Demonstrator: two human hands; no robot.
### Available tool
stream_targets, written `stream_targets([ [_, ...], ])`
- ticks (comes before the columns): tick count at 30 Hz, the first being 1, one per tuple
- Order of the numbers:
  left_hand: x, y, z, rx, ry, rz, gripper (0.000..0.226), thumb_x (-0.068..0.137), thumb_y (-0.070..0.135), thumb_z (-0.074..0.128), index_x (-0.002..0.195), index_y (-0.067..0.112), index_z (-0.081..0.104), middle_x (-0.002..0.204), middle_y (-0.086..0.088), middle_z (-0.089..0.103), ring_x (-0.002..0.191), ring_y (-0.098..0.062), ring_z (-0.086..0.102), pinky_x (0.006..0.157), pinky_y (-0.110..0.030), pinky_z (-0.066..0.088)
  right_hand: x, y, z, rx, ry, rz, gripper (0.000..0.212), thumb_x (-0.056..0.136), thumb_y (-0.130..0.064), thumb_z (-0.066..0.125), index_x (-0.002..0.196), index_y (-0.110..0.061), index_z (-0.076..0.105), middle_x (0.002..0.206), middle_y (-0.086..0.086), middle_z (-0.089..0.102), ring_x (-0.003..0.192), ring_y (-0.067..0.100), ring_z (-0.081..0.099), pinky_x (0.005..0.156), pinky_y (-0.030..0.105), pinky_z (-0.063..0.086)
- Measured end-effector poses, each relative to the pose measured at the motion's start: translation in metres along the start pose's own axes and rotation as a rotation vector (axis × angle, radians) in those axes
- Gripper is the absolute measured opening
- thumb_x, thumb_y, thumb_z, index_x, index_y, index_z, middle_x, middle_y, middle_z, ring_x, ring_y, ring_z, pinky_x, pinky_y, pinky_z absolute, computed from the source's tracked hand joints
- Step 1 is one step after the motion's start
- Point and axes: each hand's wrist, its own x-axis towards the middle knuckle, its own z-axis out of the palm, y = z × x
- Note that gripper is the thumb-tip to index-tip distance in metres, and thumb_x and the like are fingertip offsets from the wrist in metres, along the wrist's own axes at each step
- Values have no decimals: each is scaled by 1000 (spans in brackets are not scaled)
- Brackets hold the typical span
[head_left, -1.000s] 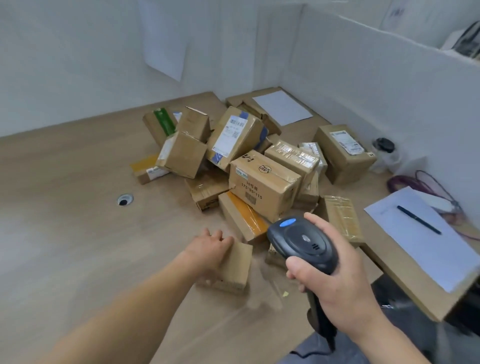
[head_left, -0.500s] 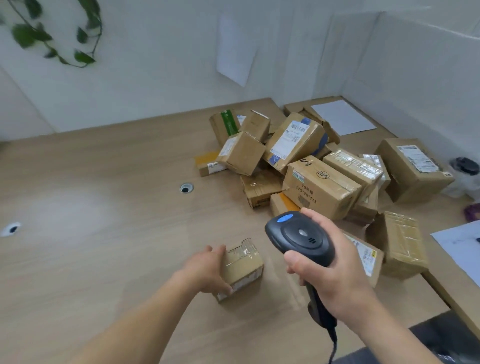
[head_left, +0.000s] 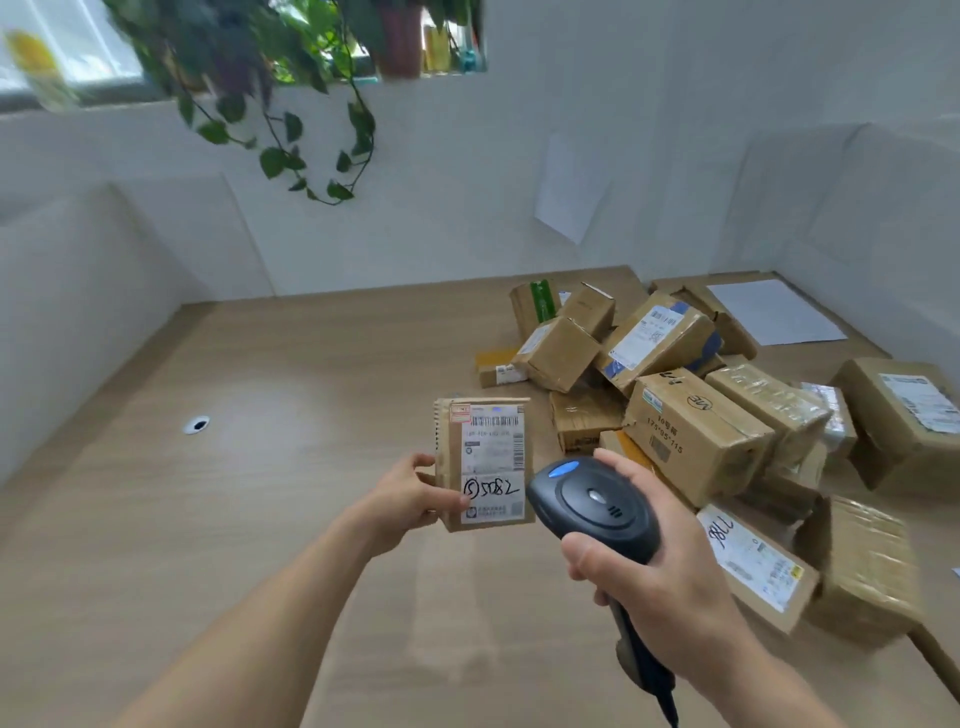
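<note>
Head view: left grip (head_left: 410, 499) holds a parcel (head_left: 488, 462) label-out, right grip (head_left: 654, 587) clasps the scanner (head_left: 592, 504) beside it; scan likely pending, pile (head_left: 696, 431) at the bench's (head_left: 260, 467) right edge undone.

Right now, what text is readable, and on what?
"5582", handwritten after a circled digit, on the white label of the small brown cardboard parcel in the left hand.
"175*95*115" printed on the large brown cardboard box.
Small print and other labels: too blurred to read.
</note>
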Motion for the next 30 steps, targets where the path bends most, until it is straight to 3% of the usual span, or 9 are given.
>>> stream_targets([
  [4,-52,-4,-7,-32,72,84,91,50,6,84,131,21,44,96,-14,70,94,-32,72,99,-54,54,-23,-13,11,30,-72,-15,80,53,-49,84,126,-45,54,108,-14,73,87,20,74,64,28,56],
  [9,-110,-11,-21,-70,184,99,90,52,8,87,132,18,46,109,-19,72,100,-32,74,99,-53,54,-53,-32,32,69,-150,-20,70,62,-35,82,124,-44,52,97,-16,74,72,24,73,54,33,57],
  [17,-176,-26,-54,-115,279,129,84,53,4,85,127,15,48,105,-18,71,93,-29,75,90,-43,59,-87,-52,68,139,-210,-84,60,63,-27,80,116,-44,58,94,-6,76,64,21,69,50,31,52],
  [21,-196,-37,-76,-120,306,129,83,53,2,87,126,16,48,104,-18,70,95,-30,74,93,-47,59,-98,-59,89,151,-229,-96,59,62,-26,80,113,-45,58,94,-5,76,64,21,69,49,32,52],
  [25,-214,-48,-107,-118,327,131,72,69,-8,85,125,16,48,108,-21,71,96,-32,74,93,-48,58,-107,-64,116,130,-262,-110,61,61,-26,80,112,-47,55,96,-11,76,68,18,71,51,28,53],
  [30,-242,-57,-165,-107,271,102,79,56,4,86,126,19,53,108,-18,75,102,-36,73,101,-54,52,-118,-65,158,19,-329,-136,68,58,-31,84,118,-43,55,102,-25,73,85,8,74,61,17,54],
])
